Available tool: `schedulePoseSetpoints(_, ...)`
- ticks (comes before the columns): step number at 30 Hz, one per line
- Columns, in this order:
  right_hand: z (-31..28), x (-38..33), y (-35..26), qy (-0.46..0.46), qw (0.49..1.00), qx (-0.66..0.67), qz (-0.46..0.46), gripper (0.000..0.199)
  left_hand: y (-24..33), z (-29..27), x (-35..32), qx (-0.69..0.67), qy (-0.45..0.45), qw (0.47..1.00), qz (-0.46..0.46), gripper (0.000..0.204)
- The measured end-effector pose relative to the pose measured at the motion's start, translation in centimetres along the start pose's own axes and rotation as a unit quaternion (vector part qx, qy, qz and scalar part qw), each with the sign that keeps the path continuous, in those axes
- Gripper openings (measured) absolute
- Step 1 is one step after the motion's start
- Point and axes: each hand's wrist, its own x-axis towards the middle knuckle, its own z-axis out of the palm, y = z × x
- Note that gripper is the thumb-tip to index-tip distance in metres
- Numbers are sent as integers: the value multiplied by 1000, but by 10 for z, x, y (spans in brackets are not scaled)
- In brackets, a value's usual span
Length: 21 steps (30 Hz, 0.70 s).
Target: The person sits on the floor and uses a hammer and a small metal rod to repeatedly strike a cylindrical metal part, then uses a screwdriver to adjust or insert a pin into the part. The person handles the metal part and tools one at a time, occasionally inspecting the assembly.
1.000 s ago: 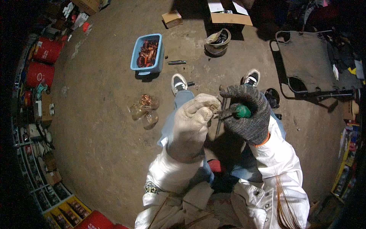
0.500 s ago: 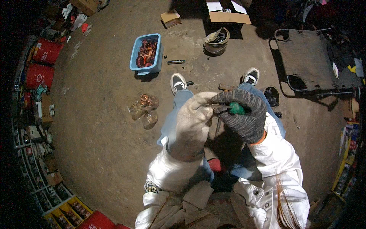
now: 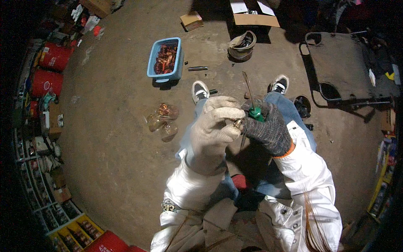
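Note:
My left hand (image 3: 216,124), in a cream knit glove, pinches a small brassy metal piece (image 3: 238,123) between thumb and fingers. Close beside it, my right hand (image 3: 272,131) wears a dark grey glove with an orange cuff. It is closed around the green handle of a screwdriver (image 3: 255,114), whose thin blade points away from me. The right fingertips are very near the metal piece; whether they touch it I cannot tell. A dark rod (image 3: 243,141) shows below the hands, partly hidden.
Ahead to the left, a blue tub (image 3: 179,63) holds coppery-red parts. Clear bags (image 3: 168,131) of small parts lie left of my legs. A bucket (image 3: 241,52), an open cardboard box (image 3: 257,19) and a folding chair (image 3: 342,63) stand farther off. Red drums (image 3: 47,82) line the left side.
The screwdriver's blade has swung into sight, pointing away from me. My hands have turned slightly, and the small brassy piece now shows in my left fingers.

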Motion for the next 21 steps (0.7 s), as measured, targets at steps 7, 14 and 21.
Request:
schedulePoseSetpoints(7,-2,-1,-12,127,987,-43,-89,28,-5,10,-10,-444,145,878,-101,34)
schedulePoseSetpoints(14,-3,-3,-13,74,950,-210,-217,29,-13,-4,-13,-525,208,824,-40,43)
schedulePoseSetpoints(21,-3,-4,-13,82,956,-180,-217,33,-11,-2,-12,-472,238,847,-58,36)
